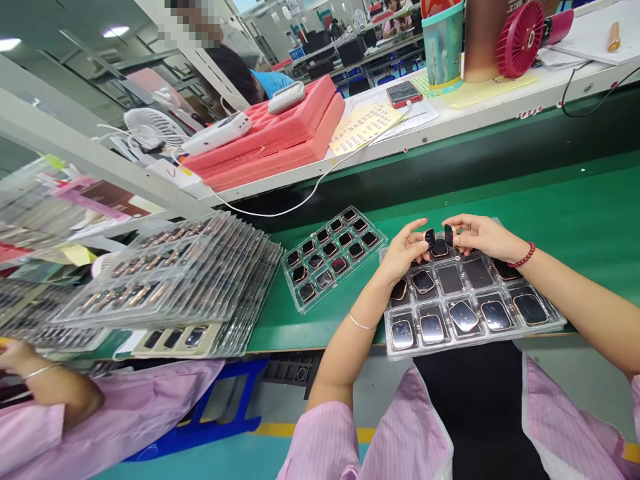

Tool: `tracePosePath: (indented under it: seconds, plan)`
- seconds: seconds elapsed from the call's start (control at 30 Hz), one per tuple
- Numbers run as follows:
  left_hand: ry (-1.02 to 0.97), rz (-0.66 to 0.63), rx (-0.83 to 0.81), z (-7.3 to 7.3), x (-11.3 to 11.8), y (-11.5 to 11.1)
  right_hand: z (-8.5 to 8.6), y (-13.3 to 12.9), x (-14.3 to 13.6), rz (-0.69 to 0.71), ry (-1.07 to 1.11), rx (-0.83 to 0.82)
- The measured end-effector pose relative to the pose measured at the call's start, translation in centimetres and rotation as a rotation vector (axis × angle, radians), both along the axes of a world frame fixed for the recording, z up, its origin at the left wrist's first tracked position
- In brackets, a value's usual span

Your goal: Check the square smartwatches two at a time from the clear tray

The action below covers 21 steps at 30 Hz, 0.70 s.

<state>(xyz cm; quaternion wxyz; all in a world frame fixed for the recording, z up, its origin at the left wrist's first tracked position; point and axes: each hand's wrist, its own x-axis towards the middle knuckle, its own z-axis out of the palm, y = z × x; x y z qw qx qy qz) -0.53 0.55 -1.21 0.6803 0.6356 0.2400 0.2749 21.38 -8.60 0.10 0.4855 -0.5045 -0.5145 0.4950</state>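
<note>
In front of me a clear plastic tray (425,348) holds dark square watch-like pieces with gold rims, and two compartments in its middle row show no such piece. Over its back edge, my left hand (407,248) pinches one dark piece (429,237) between its fingertips. Just to the right, my right hand (473,235) grips another dark piece (449,235), held upright. The two held pieces are close together but apart. A second clear tray (301,308), filled with similar pieces, lies to the left on the green table (280,327).
Tall stacked trays (235,287) stand at the left, beside a co-worker's arm (65,387). A shelf (480,120) runs behind, carrying red foam (270,143), a phone (404,95), a teal cup (443,50) and a red fan (520,40). A white cable (300,203) hangs below it.
</note>
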Motion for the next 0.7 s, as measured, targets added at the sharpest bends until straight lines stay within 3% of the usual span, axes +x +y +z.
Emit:
tracePosePath:
  seconds: [0.17,0.7]
  plan:
    - [0.002,-0.006,0.011,0.23,-0.03,-0.18,0.26,-0.15,-0.16,0.068,-0.050,0.037]
    - [0.012,-0.023,-0.012,0.71,0.06,-0.45,-0.02,-0.14,-0.06,0.085,-0.118,0.074]
